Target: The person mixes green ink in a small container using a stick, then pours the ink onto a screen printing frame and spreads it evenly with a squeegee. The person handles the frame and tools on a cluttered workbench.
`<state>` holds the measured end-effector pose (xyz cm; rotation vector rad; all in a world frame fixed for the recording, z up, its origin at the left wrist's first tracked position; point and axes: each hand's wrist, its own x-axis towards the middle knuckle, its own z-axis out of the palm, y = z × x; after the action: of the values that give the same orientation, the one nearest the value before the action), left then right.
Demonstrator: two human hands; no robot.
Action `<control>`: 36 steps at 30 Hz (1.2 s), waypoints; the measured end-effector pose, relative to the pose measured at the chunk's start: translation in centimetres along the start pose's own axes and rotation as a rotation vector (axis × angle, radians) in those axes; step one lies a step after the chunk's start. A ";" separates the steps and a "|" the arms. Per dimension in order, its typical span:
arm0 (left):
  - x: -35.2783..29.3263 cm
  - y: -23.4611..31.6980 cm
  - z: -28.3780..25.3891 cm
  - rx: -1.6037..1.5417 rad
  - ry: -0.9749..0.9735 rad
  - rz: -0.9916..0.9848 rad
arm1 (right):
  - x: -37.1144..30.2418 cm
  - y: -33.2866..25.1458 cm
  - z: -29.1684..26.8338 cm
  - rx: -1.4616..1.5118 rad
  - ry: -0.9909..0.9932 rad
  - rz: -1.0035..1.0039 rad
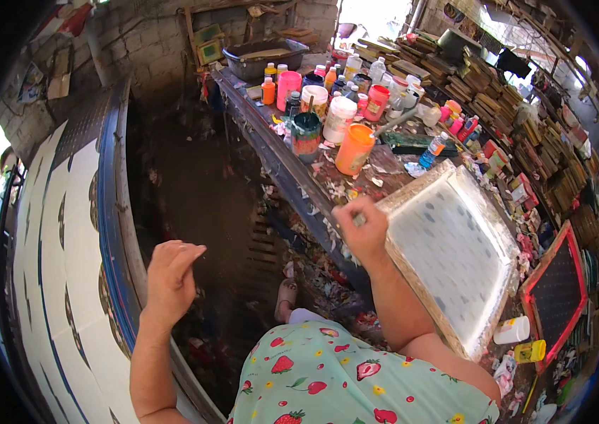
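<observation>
My left hand (171,277) is raised over the dark floor, beside the long white panelled table on the left. Its fingers are bent and pressed together, with nothing showing in them. My right hand (363,227) hovers by the near edge of the cluttered worktable. Its fingers are curled in toward the thumb around a small hollow, and I see nothing held. Closest to it is a wooden-framed printing screen (448,247) with pale mesh and rows of grey spots. An orange paint jar (354,150) with a stick across its mouth stands just beyond.
Paint jars and bottles crowd the worktable, among them a dark green-stained jar (306,136) and a white tub (340,119). A grey basin (265,58) sits at the far end. Stacked wooden frames (483,85) and a red-edged screen (559,290) are on the right. Scraps litter the floor.
</observation>
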<state>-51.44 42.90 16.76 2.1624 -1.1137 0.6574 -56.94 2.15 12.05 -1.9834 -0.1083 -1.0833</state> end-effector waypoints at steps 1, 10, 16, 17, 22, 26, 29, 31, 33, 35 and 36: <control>1.8 -0.9 1.6 -0.032 -0.009 -0.002 | 2.5 2.0 0.9 0.021 0.095 0.012; 13.7 -10.3 11.4 -0.184 -0.141 -0.113 | 22.5 10.4 8.0 0.018 0.069 0.015; 19.0 -17.5 18.5 -0.246 -0.278 -0.223 | 25.4 14.6 9.0 -0.140 -0.245 0.134; 20.2 -18.5 19.9 -0.270 -0.286 -0.206 | 25.5 15.3 9.2 -0.148 -0.286 0.149; 25.9 -24.0 29.2 -0.493 -0.416 -0.114 | 26.3 16.4 10.4 -0.048 -0.300 0.127; 30.6 -27.3 37.1 -0.666 -0.544 0.075 | 26.1 18.7 11.3 -0.107 -0.235 0.133; 33.9 -28.4 40.5 -0.810 -0.696 0.130 | 28.4 18.4 11.7 -0.201 -0.040 0.119; 36.2 -28.3 41.4 -0.882 -0.804 0.157 | 30.2 16.6 11.2 -0.266 0.139 0.108; 37.4 -28.7 43.2 -0.930 -0.909 0.196 | 30.9 14.7 11.1 -0.281 0.293 0.162; 38.2 -28.7 44.9 -1.009 -1.051 0.220 | 29.8 14.5 12.4 -0.362 0.276 0.309; 38.4 -28.5 45.3 -1.025 -1.088 0.233 | 28.7 14.8 13.5 -0.422 0.269 0.392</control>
<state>-0.76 3.26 2.67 1.3617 -1.6915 -0.9905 -23.87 -6.21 19.81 -2.0746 0.6745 -1.1609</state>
